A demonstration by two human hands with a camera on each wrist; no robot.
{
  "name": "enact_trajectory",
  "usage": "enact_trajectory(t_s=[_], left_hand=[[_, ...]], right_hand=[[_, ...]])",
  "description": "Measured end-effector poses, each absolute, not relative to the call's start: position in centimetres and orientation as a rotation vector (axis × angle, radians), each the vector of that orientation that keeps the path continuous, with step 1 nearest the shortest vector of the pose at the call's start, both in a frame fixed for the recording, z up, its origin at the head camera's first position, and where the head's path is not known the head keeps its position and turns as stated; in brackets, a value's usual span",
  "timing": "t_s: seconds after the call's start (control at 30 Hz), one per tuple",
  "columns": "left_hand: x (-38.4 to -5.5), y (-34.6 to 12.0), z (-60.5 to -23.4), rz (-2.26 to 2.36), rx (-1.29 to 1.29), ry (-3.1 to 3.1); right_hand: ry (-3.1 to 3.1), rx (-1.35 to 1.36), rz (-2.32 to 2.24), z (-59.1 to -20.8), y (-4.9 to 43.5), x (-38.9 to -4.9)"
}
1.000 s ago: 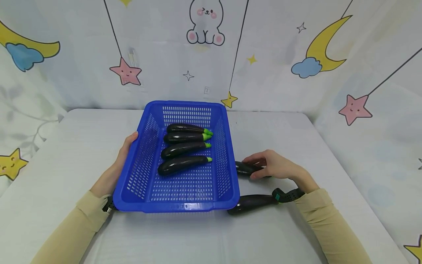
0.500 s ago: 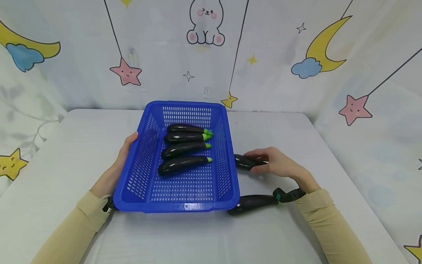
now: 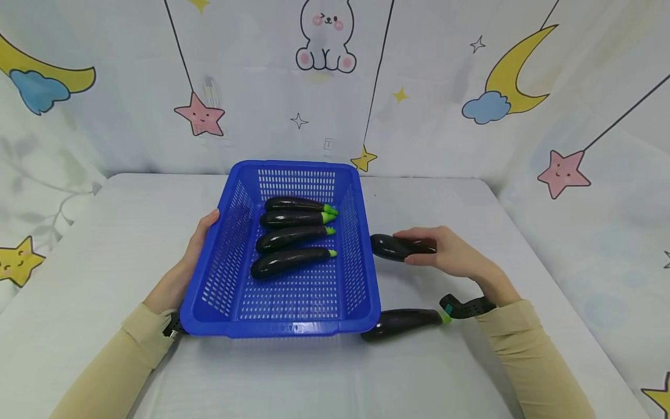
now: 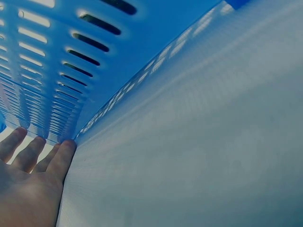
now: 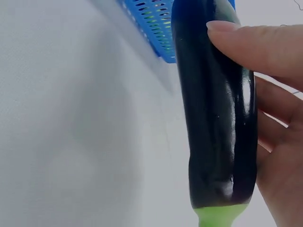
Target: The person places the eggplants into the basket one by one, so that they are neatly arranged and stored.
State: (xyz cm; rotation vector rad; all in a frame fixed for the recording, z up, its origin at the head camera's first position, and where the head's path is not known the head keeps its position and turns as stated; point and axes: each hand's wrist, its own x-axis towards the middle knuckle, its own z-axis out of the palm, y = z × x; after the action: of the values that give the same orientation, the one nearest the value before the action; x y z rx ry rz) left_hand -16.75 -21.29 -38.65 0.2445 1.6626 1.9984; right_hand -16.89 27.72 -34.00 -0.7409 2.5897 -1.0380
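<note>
A blue plastic basket (image 3: 282, 327) stands on the table with several dark eggplants (image 3: 290, 262) lying side by side in it, green stems to the right. My left hand (image 3: 180, 273) rests against its left side; in the left wrist view, straight fingers (image 4: 60, 161) touch the slotted wall. To the right of the basket, my right hand (image 3: 452, 256) grips another eggplant (image 5: 215, 123) between thumb and fingers. It is held above the table, its shadow below and its rounded end by the basket's right side. Its green stem points back toward the wrist in the right wrist view.
One more eggplant (image 3: 403, 323) lies on the white table (image 3: 314, 378) by the basket's front right corner, below my right wrist. A printed cloth (image 3: 262, 87) with stars and moons hangs behind the table.
My right hand has taken hold of the eggplant right of the basket and lifted it, moving slightly away from me and to the right. The left hand and basket stay still.
</note>
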Motion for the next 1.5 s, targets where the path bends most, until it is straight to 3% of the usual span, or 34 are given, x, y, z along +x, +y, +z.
enact_trajectory(t_s=[1.5], left_hand=[[-16.5, -21.1, -38.4, 1.982, 0.194, 1.649]], right_hand=[[2.616, -0.903, -1.117, -31.4, 27.5, -15.2]])
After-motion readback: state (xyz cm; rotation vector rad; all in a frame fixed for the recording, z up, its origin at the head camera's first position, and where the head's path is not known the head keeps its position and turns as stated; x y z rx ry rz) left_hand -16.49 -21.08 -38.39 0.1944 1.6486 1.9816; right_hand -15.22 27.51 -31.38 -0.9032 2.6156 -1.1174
